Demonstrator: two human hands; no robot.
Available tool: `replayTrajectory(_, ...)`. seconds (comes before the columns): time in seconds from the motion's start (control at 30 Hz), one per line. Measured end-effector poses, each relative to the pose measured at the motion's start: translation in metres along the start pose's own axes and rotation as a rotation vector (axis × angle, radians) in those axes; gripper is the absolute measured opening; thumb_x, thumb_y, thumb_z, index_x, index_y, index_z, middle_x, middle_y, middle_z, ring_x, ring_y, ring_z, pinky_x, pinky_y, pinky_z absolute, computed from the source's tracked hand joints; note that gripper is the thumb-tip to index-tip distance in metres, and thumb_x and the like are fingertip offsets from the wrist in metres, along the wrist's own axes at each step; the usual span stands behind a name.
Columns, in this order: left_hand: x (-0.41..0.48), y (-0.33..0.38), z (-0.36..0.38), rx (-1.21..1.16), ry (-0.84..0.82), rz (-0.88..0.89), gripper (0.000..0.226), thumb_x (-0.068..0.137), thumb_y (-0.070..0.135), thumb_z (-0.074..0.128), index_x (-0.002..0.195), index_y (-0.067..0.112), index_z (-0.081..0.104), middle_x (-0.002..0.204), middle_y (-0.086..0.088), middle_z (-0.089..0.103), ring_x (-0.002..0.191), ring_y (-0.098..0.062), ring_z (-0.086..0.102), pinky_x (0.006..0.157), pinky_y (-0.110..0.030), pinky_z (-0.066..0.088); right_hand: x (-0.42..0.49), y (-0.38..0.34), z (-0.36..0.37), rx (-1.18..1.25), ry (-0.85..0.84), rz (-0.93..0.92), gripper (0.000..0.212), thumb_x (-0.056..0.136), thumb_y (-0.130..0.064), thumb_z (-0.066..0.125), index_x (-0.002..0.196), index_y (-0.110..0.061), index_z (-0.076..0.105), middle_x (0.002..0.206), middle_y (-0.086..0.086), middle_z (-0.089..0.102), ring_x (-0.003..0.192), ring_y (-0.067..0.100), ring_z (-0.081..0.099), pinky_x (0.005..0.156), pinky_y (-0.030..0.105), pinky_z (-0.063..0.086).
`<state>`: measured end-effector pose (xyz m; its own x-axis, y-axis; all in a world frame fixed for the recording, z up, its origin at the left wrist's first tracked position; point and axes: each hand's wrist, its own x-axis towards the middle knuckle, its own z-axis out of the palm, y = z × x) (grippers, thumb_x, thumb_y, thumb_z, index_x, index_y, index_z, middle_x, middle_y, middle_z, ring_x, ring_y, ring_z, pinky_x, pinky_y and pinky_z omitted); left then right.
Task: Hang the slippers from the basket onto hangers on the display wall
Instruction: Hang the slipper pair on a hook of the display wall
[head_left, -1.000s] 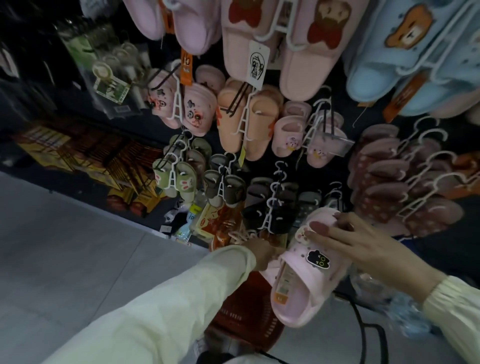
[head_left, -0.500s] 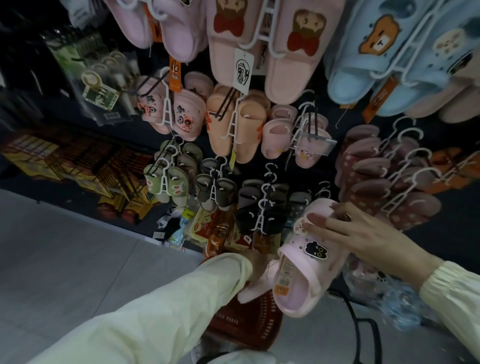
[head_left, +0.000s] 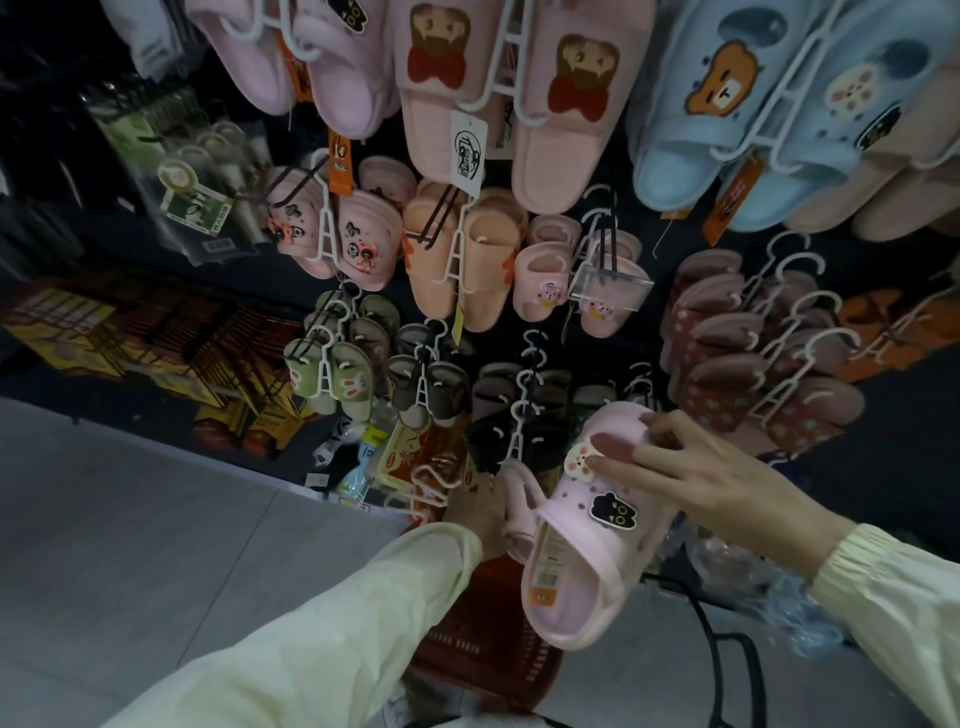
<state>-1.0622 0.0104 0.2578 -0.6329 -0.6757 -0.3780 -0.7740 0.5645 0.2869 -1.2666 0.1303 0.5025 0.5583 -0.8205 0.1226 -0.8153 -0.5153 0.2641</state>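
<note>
Floor: grey tiles, lower left. Display wall: dark, packed with paired slippers on white hangers. Top row is pink bear-print slippers and blue slippers; below come peach slippers, green rabbit slippers and, at right, a column of maroon slippers. Dim lighting; the goods at far left are too dark to identify.

Red basket sits low, largely covered by the left sleeve and the slipper in front; its contents are not visible. Top-row slippers are cut off by the frame edge. Crumpled clear plastic lies at lower right, its detail unclear.

Pink slipper is held sole-open toward the camera, above the basket and in front of the lowest hangers. Right hand pinches its toe end, fingers laid along the upper and one curled over the tip. Left hand shows only its back and thumb; it grips the edge of a second pink slipper, which touches the first on its left.
</note>
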Motion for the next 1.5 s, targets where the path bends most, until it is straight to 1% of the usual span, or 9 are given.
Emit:
replayTrajectory(0.1,-0.001,-0.008,0.009,-0.056,0.012,0.003,0.082,0.088,0.044,0.058,0.155,0.018,0.019,0.157,-0.014,0.026,0.138,-0.035,0.037,0.108,-0.045,0.039,-0.001,-0.001,-0.007,0.062,-0.02,0.026,0.096,0.058,0.017,0.07,0.146,-0.009,0.041,0.102,-0.004,0.05,0.092,0.026,0.042,0.096,0.035,0.045)
replayTrajectory(0.27,0.002,-0.004,0.003,-0.112,-0.086,0.033,0.085,0.084,0.047,0.063,0.154,0.029,0.018,0.154,-0.007,0.033,0.136,-0.034,0.041,0.109,-0.049,0.04,-0.002,-0.006,-0.008,0.073,0.004,-0.008,0.077,0.072,0.016,0.052,0.144,-0.01,0.051,0.103,-0.006,0.039,0.097,0.026,0.04,0.082,0.041,0.057)
replayTrajectory(0.37,-0.001,0.003,0.001,-0.123,-0.045,0.08,0.039,0.086,0.033,0.06,0.125,0.027,0.053,0.13,-0.002,0.057,0.118,-0.031,0.057,0.1,-0.044,0.046,-0.001,-0.011,-0.003,0.062,0.023,-0.049,0.066,0.08,0.011,0.05,0.143,-0.012,0.052,0.097,-0.006,0.038,0.093,0.026,0.041,0.104,0.036,0.039)
replayTrajectory(0.47,-0.007,0.011,-0.005,-0.189,-0.028,0.118,0.014,0.095,0.022,0.051,0.103,0.019,0.062,0.11,-0.006,0.066,0.102,-0.029,0.063,0.092,-0.042,0.049,-0.001,-0.011,-0.002,0.073,0.014,-0.032,0.08,0.064,0.012,0.077,0.139,-0.011,0.057,0.1,-0.005,0.04,0.094,0.028,0.043,0.087,0.035,0.05)
replayTrajectory(0.67,-0.002,0.006,-0.01,-0.124,-0.113,0.057,0.081,0.084,0.036,0.065,0.149,0.023,0.018,0.123,-0.016,0.062,0.109,-0.04,0.061,0.089,-0.048,0.053,-0.01,0.001,0.004,0.083,-0.04,0.009,0.107,0.048,0.018,0.082,0.145,-0.011,0.048,0.106,-0.006,0.048,0.097,0.026,0.044,0.079,0.038,0.055)
replayTrajectory(0.87,-0.004,-0.008,-0.032,-0.049,-0.023,0.002,0.051,0.088,0.018,0.055,0.138,0.013,0.045,0.138,-0.013,0.051,0.12,-0.037,0.055,0.099,-0.043,0.048,-0.013,0.013,0.019,0.051,-0.04,0.047,0.104,0.053,0.008,0.086,0.145,-0.012,0.042,0.111,-0.003,0.063,0.096,0.03,0.049,0.09,0.037,0.039)
replayTrajectory(1.0,-0.003,-0.017,-0.038,0.008,0.043,0.042,0.072,0.082,0.017,0.067,0.145,0.012,0.033,0.142,-0.013,0.033,0.113,-0.039,0.054,0.092,-0.046,0.049,-0.012,0.017,0.03,0.071,-0.064,0.056,0.12,0.053,0.006,0.09,0.153,-0.015,0.027,0.11,-0.004,0.06,0.096,0.033,0.055,0.092,0.035,0.042)
replayTrajectory(1.3,-0.02,0.0,-0.095,0.049,0.09,0.191,0.097,0.082,0.023,0.068,0.155,0.026,0.005,0.149,-0.011,0.036,0.107,-0.042,0.057,0.078,-0.043,0.05,0.001,0.02,0.042,0.014,0.003,-0.003,0.101,0.058,0.013,0.08,0.147,-0.014,0.043,0.107,-0.005,0.049,0.092,0.032,0.055,0.084,0.035,0.039)
replayTrajectory(1.5,-0.051,0.025,-0.133,0.265,0.27,0.371,0.114,0.076,0.027,0.066,0.157,0.034,-0.014,0.125,-0.012,0.048,0.086,-0.035,0.059,0.069,-0.039,0.047,0.005,0.021,0.051,0.028,0.015,-0.017,0.089,0.06,0.013,0.077,0.142,-0.014,0.054,0.096,-0.003,0.055,0.085,0.031,0.056,0.082,0.035,0.039)
